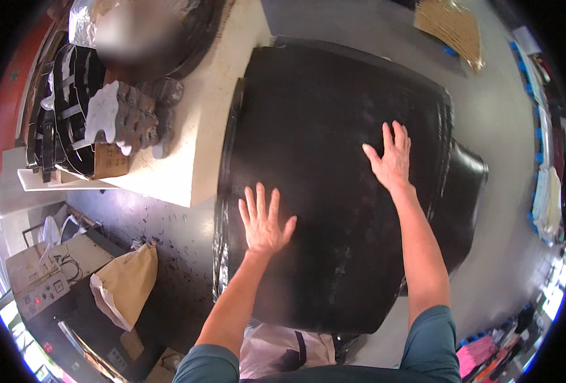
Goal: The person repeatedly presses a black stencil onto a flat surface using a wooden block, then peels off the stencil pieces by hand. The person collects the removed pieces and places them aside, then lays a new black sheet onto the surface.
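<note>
A broad black sheet-like surface (327, 191), smooth with faint pale scuffs, spreads out in front of me. On its left part rests my left hand (265, 223), palm down, fingers stretched and thumb out to the right. Farther away and to the right, my right hand (391, 156) also lies flat on it with fingers extended. Neither hand holds anything. Along the left and right sides the black material looks shiny and wrinkled, and what lies beneath it is hidden. A glossy black flap (467, 191) hangs out past the right edge.
A pale worktop (209, 127) adjoins the upper left, carrying stacked grey shaped pieces (129, 115) and black curved strips (72, 102). At lower left are a control box (40, 287) and a brown paper bag (133, 281). Cardboard (449, 29) lies at the far right.
</note>
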Demonstrator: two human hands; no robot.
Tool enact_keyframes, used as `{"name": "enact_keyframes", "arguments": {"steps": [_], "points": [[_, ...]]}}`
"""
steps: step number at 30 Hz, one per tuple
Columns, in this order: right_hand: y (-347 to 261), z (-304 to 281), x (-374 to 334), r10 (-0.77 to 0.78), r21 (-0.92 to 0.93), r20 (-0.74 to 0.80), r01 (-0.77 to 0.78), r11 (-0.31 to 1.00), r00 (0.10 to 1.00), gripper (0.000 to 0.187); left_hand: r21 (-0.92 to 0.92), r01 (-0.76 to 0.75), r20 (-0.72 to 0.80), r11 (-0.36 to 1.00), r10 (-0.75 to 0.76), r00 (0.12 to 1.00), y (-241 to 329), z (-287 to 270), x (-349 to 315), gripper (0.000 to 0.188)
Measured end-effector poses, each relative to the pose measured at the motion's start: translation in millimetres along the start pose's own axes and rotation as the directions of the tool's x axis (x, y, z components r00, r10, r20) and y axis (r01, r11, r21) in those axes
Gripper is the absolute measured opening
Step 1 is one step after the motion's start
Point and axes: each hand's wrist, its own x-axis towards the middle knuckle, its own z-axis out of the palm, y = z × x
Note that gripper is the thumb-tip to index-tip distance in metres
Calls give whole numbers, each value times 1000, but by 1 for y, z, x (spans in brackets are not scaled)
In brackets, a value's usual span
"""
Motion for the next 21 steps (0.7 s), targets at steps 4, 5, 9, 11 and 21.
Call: {"name": "enact_keyframes", "arguments": {"steps": [4, 5, 9, 11, 21], "points": [[-10, 6, 79, 49, -80, 153, -37, 996, 987, 98, -40, 4, 66, 999, -1, 998, -1, -7, 3, 93], [-12, 2, 89, 62, -70, 205, -48, 996, 977, 101, -50, 13, 79, 999, -9, 997, -1, -7, 4, 93], [-12, -14, 120, 85, -87, 353, -58, 995, 932, 113, -43, 36, 108, 998, -32, 994, 0, -6, 3, 93], [-11, -17, 135, 94, -79, 392, -69, 995, 915, 116, -44, 34, 104, 998, -29, 994, -1, -5, 2, 93], [-22, -37, 182, 143, -161, 479, -74, 984, 866, 107, -96, 10, 29, 995, -8, 1000, -4, 0, 2, 100]]}}
